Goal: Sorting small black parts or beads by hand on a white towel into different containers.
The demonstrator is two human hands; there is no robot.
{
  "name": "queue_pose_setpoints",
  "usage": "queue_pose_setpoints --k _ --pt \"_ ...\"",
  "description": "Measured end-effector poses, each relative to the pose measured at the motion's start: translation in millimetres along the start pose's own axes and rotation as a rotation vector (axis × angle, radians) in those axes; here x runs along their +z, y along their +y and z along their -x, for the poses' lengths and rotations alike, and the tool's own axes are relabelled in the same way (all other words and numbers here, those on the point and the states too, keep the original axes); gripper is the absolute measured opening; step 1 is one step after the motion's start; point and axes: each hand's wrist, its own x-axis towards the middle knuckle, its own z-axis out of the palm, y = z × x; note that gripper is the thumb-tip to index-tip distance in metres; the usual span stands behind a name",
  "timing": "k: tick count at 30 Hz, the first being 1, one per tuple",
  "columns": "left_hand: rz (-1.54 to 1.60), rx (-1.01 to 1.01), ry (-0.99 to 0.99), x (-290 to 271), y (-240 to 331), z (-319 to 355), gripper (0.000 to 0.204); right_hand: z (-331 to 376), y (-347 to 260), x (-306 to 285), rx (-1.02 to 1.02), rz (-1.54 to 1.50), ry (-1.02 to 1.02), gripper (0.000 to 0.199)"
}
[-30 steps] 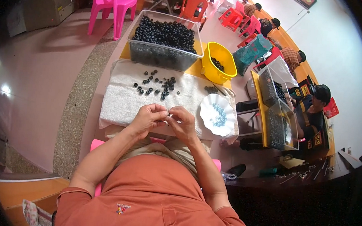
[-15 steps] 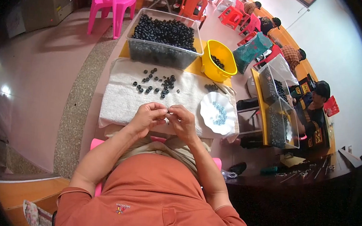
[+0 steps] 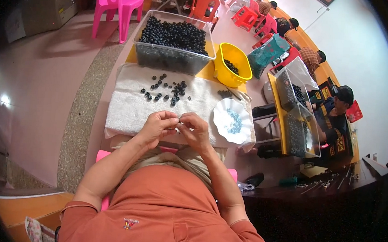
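My left hand [image 3: 160, 124] and my right hand [image 3: 194, 129] meet fingertip to fingertip over the near edge of a white towel [image 3: 125, 105]. Both are closed in a pinch around something small between them, mostly hidden by the fingers. Just beyond them, black bead-like pieces [image 3: 166, 97] with holes lie scattered on the towel. To the right of my right hand sits a white scalloped plate [image 3: 220, 117] holding small pale-blue translucent pieces [image 3: 234, 123].
A clear bin [image 3: 171, 58] heaped with black pieces stands at the table's far side, beside a yellow tub [image 3: 233, 81] with some more. At right a person [image 3: 334, 110] sits by another table with clear bins [image 3: 301, 133]. A pink chair [image 3: 121, 1] stands far left.
Both hands stay pinched together in nearly the same place. The whole view has shifted slightly; the pieces on the towel lie as before.
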Motion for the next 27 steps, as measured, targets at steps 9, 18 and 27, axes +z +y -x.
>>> queue_pose_setpoints --k 9,18,27 --pt "0.052 0.029 0.035 -2.2 0.5 -2.0 0.014 1.6 -4.7 3.0 -0.012 0.127 0.038 0.019" --pt "-0.046 0.186 0.121 -1.7 -6.5 -6.2 0.014 21.2 -2.1 4.1 -0.268 0.837 -0.183 0.049" --pt "-0.122 0.258 0.133 0.5 -10.4 -3.0 0.013 22.8 17.6 18.2 -0.279 1.161 -0.141 0.046"
